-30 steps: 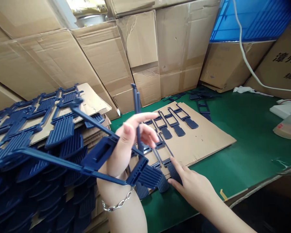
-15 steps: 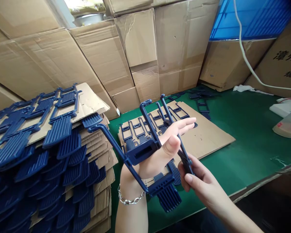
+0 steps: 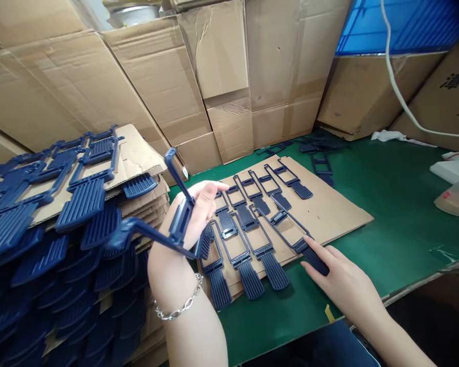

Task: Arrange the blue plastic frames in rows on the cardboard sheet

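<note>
My left hand [image 3: 193, 214] is raised over the left end of a cardboard sheet [image 3: 329, 211] and grips a dark blue plastic frame [image 3: 168, 227] that still carries one ribbed paddle piece. My right hand [image 3: 342, 285] lies low on the sheet's near right edge. Its index finger presses the ribbed end of a single blue paddle piece [image 3: 296, 237] lying slantwise on the cardboard. Two rows of several like pieces [image 3: 248, 229] lie side by side on the sheet, to the left of that one.
A tall stack of blue frames layered with cardboard [image 3: 61, 229] fills the left. Cardboard boxes [image 3: 229, 76] wall the back. More blue pieces [image 3: 317, 155] lie at the far end of the green table [image 3: 398, 214]. A white cable [image 3: 401, 102] hangs at right.
My right hand took one piece off the frame and laid it on the cardboard, right of the rows. My left hand swung the emptier frame back to the left.
</note>
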The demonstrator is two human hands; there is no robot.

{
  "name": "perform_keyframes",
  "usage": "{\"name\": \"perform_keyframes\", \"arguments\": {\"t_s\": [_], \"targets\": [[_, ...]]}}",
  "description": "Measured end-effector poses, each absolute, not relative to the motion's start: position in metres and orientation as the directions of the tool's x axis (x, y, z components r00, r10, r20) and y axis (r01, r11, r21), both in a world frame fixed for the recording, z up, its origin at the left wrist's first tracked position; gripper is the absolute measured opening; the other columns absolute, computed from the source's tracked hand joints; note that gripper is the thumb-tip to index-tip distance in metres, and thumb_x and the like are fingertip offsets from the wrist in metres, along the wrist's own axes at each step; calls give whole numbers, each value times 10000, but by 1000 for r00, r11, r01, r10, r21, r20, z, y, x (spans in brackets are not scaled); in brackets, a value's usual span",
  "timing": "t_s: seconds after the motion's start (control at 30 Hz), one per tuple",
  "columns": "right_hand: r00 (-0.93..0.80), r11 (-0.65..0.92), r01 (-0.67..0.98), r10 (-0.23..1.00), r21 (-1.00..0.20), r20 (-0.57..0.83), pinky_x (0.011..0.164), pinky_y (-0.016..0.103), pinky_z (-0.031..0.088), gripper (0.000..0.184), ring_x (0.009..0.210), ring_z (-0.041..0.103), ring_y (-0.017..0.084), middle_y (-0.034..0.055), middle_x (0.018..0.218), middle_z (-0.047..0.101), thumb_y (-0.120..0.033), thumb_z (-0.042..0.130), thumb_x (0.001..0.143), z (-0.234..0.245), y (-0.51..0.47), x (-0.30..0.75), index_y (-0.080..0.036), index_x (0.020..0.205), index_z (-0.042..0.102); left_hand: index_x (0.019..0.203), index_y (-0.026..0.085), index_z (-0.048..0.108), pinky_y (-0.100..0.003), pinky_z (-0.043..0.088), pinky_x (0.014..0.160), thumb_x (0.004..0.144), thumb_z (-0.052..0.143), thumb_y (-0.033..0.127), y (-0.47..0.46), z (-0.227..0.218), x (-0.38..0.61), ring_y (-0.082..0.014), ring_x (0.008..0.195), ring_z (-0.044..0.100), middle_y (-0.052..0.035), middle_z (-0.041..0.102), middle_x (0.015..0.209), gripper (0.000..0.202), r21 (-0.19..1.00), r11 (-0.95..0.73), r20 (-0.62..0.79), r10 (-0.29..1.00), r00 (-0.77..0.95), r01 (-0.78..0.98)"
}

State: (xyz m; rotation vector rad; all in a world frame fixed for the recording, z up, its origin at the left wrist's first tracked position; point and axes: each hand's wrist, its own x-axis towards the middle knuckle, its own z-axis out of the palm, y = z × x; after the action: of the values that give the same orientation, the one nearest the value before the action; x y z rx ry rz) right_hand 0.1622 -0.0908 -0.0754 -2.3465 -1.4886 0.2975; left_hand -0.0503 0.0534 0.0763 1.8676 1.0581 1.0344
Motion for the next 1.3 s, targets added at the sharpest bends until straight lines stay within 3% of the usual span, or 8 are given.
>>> {"name": "perform_keyframes", "arguments": {"t_s": [0.27, 0.73, 0.9, 1.03, 1.13, 1.3], "targets": [[431, -442, 837, 896, -321, -110, 500, 268, 423, 459, 696, 558, 147, -26, 1023, 516, -436, 391, 869, -62, -82, 147, -376, 1322, 359, 839, 156, 570, -165, 298, 340, 789, 542, 463, 51, 80, -37, -34, 347, 217, 54, 245, 474, 313, 940, -337, 313, 916, 250, 59], [392, -391, 909, 920, -144, -27, 431, 246, 370, 460, 603, 531, 128, 3, 1016, 496, -403, 388, 886, -64, -83, 146, -358, 1342, 351, 875, 161, 559, -177, 343, 359, 800, 515, 469, 55, 80, -40, -39, 337, 257, 54, 275, 480, 320, 920, -365, 322, 911, 258, 141], [416, -466, 848, 881, -254, -227, 582, 310, 467, 508, 782, 568, 182, 6, 1097, 485, -447, 340, 891, -57, -79, 145, -344, 1384, 274, 884, 156, 569, -180, 357, 372, 791, 527, 481, 53, 80, -39, -38, 351, 250, 48, 278, 490, 341, 920, -366, 318, 906, 278, 143], [377, -459, 817, 883, -349, -279, 746, 331, 476, 532, 988, 524, 211, 7, 1286, 382, -439, 338, 887, -56, -75, 141, -304, 1396, 265, 894, 148, 566, -197, 395, 437, 801, 501, 503, 53, 79, -33, -38, 370, 297, 34, 374, 526, 373, 927, -352, 306, 909, 282, 129], [340, -414, 842, 905, -347, -255, 697, 329, 483, 549, 930, 545, 209, 34, 1269, 380, -417, 333, 888, -58, -73, 137, -266, 1408, 245, 896, 143, 586, -191, 381, 480, 820, 424, 560, 57, 72, -25, -62, 458, 405, -10, 488, 615, 453, 906, -379, 331, 912, 240, 189], [312, -358, 874, 932, -328, -184, 598, 282, 469, 560, 708, 563, 147, 87, 1213, 371, -366, 378, 880, -63, -72, 134, -218, 1407, 257, 923, 169, 634, -199, 317, 467, 828, 330, 619, 65, 59, -15, -90, 530, 414, -39, 516, 701, 551, 854, -394, 335, 916, 219, 341]]}}
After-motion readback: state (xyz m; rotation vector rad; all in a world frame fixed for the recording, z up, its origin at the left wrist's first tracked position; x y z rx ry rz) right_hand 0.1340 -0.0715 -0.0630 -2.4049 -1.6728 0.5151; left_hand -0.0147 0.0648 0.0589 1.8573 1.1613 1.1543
